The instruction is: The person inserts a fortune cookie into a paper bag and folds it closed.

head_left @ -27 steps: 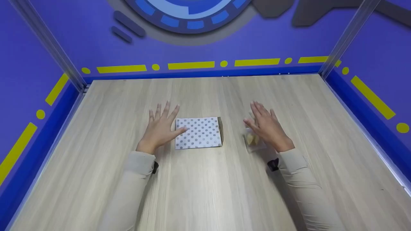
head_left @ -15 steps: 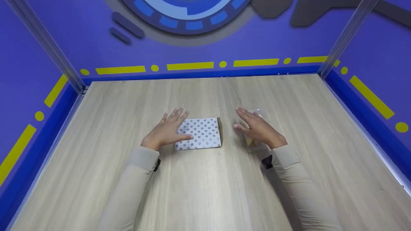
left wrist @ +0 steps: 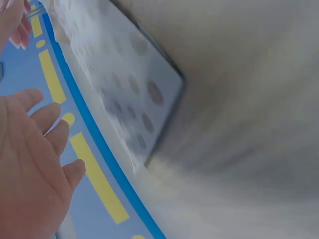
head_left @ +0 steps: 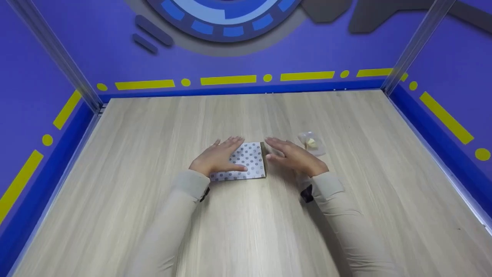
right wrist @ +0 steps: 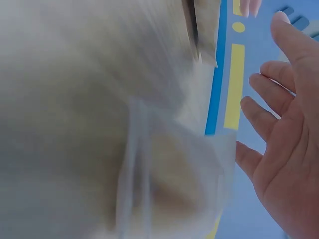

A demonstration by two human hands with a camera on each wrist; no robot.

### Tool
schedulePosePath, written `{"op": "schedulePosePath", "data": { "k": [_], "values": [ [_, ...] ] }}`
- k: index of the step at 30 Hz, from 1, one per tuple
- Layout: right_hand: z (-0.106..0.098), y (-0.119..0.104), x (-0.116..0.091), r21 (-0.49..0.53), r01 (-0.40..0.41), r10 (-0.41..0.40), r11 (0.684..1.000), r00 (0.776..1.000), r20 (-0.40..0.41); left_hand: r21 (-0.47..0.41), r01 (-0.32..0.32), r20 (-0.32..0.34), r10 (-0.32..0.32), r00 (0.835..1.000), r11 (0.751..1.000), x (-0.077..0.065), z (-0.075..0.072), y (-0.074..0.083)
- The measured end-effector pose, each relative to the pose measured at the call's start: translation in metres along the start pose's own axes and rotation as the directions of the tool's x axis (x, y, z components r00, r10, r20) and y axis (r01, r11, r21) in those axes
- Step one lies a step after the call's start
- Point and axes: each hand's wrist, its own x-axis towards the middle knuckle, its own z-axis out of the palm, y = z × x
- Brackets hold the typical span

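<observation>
A flat white paper bag with grey polka dots (head_left: 254,159) lies on the table, its brown edge on the right side. My left hand (head_left: 220,157) is over its left part, fingers extended and thumb apart, hiding much of it. To the right of the bag, my right hand (head_left: 298,157) has its fingers extended near the brown edge, holding nothing. Behind that hand lies a small clear packet (head_left: 312,144) with something pale yellow inside. In the right wrist view, a clear packet (right wrist: 172,169) with blurred brownish contents sits below the hand.
A light wood-grain table (head_left: 246,223) spreads under both arms. Blue panels (head_left: 246,63) with yellow markings rise along its back and sides, joined by metal posts (head_left: 413,48) at the corners.
Both hands have moved toward each other: the left rightward over the dotted bag, the right leftward toward its edge. The rear clear packet has come into view from behind the right hand.
</observation>
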Motion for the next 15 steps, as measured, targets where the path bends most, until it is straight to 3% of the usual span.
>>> {"op": "schedulePosePath", "data": {
  "k": [8,15],
  "values": [
    [0.009,0.000,0.011,-0.028,0.092,-0.091,0.995,0.995,0.042,0.003,0.007,0.053,-0.007,0.999,1.000,0.014,0.009,0.008],
    [0.015,0.000,0.015,-0.048,0.047,-0.042,0.998,0.995,0.096,-0.017,0.002,0.084,-0.001,0.997,1.000,0.019,0.016,0.012]
  ]
}}
